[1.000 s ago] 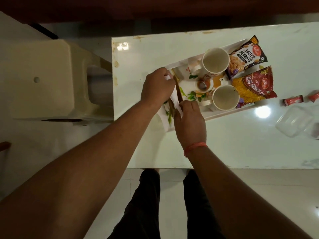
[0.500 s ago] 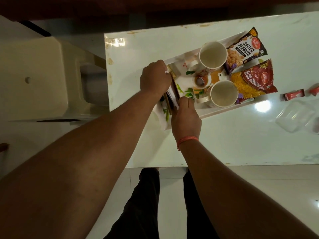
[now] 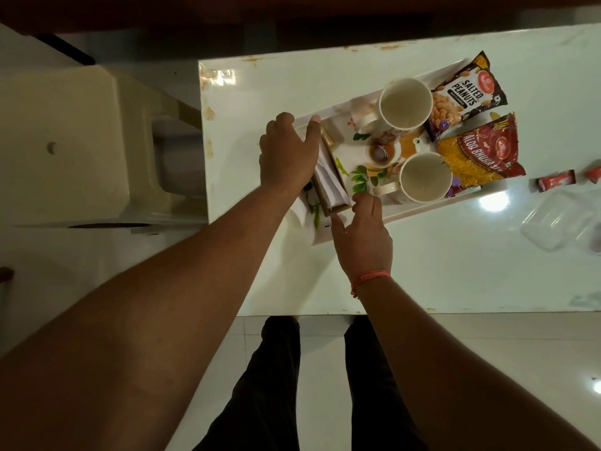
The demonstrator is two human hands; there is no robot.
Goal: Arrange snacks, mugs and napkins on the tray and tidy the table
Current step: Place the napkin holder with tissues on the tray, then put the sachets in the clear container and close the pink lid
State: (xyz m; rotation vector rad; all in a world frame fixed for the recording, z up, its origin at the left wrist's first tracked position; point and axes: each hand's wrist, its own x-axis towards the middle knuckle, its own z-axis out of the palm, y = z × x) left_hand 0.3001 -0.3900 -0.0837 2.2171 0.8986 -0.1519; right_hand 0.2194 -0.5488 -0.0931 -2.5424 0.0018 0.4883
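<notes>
A white flowered tray (image 3: 422,209) lies slanted on the white table (image 3: 455,271). At its left end stands a wooden napkin holder (image 3: 340,208) with white napkins (image 3: 327,177) in it. My left hand (image 3: 286,154) rests along the holder's left side, thumb stretched past its far end, fingers apart. My right hand (image 3: 364,236) is at the holder's near end, fingertips just touching it, fingers spread. Two empty mugs (image 3: 405,104) (image 3: 424,177) stand mid-tray. A salted peanuts packet (image 3: 468,92) and a red snack packet (image 3: 481,151) lie at its right end.
Two small red sachets (image 3: 556,180) (image 3: 593,173) and a clear plastic container (image 3: 556,222) lie on the table to the right of the tray. A beige plastic stool (image 3: 81,141) stands off the table's left edge. My legs are at the near edge.
Both hands were closed around the napkins and holder; now the fingers have opened and the right hand has drawn back slightly. The holder stands on the tray.
</notes>
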